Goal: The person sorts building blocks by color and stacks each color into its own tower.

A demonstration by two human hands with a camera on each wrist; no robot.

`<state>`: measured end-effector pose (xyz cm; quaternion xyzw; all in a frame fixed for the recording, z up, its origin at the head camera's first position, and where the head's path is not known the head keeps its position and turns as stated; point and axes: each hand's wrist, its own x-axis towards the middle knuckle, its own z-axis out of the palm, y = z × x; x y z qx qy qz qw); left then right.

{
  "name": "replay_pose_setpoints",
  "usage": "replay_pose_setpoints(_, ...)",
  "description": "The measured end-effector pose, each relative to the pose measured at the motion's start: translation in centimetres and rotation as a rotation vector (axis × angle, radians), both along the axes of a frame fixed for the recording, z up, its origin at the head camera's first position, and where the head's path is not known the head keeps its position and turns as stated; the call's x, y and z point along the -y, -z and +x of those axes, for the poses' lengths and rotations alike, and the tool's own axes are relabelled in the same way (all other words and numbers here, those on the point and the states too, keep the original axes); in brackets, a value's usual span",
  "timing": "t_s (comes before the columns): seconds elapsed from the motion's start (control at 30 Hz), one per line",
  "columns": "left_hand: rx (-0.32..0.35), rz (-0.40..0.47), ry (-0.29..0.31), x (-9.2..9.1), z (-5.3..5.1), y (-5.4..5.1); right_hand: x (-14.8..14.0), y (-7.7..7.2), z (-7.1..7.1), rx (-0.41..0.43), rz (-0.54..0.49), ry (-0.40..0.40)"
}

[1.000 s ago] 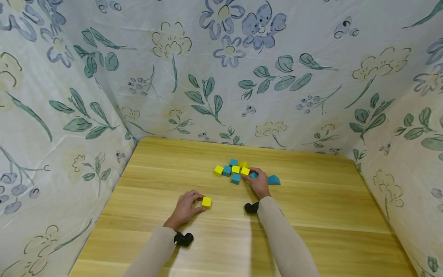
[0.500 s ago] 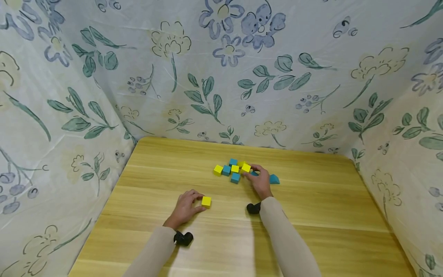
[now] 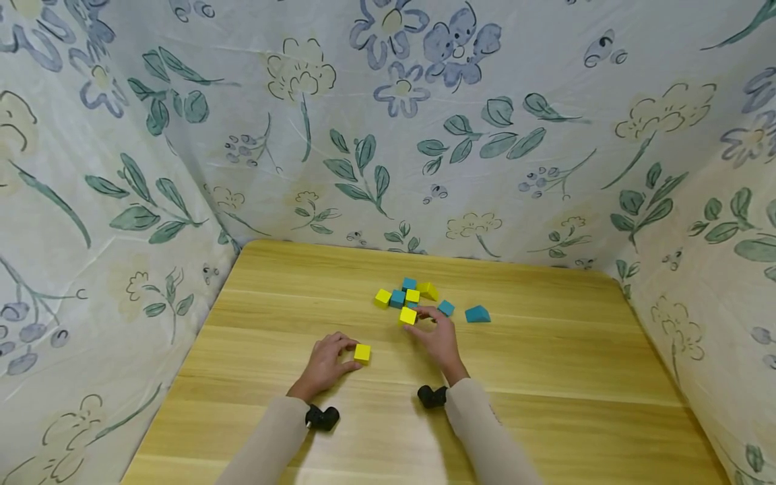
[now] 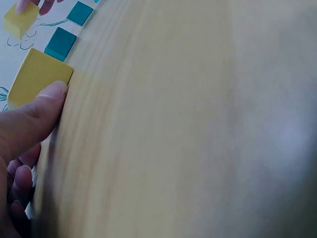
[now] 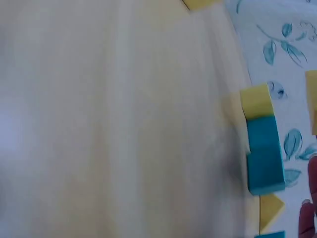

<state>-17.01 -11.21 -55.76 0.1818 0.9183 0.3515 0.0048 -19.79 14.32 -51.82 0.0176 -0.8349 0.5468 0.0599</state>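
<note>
My left hand [image 3: 327, 362] rests on the table, thumb and fingers pinching a yellow cube [image 3: 362, 354]; the left wrist view shows its thumb against this yellow cube [image 4: 37, 79]. In my right hand [image 3: 439, 340], a second yellow cube [image 3: 407, 316] is pinched at the fingertips, held in front of a cluster of blocks and partly hiding a blue cube [image 3: 412, 305]. That cluster also has a blue cube [image 3: 397, 299], a yellow cube [image 3: 413, 296], another yellow cube [image 3: 382, 298] at its left, a blue cube [image 3: 409, 283] behind and a yellow wedge-like block [image 3: 428, 290].
Right of the cluster lie a lone blue cube [image 3: 446, 308] and a blue wedge-shaped block [image 3: 478, 314]. The wooden table [image 3: 564, 364] ends against a flowered cloth [image 3: 376, 162] at the back and sides. A black device sits at each wrist.
The right hand has carried its yellow cube left and nearer to me from the cluster's right side, uncovering the yellow wedge-like block and the lone blue cube. The left hand stays put.
</note>
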Motion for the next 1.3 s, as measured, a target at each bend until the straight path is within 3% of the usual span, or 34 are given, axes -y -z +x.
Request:
replay_pose_setpoints(0.17,0.009,-0.007,-0.001,-0.1,-0.1,-0.1,1.6,0.9,1.6,0.071,0.030,-0.084)
replay_pose_setpoints(0.5,0.013,-0.005,-0.003,-0.1,-0.1,0.0,3.2,2.1,2.7,0.156,0.064,-0.197)
replay_pose_setpoints(1.3,-0.011,0.014,0.003,0.0,0.0,0.0,4.2,2.7,3.5,0.153,0.148,-0.213)
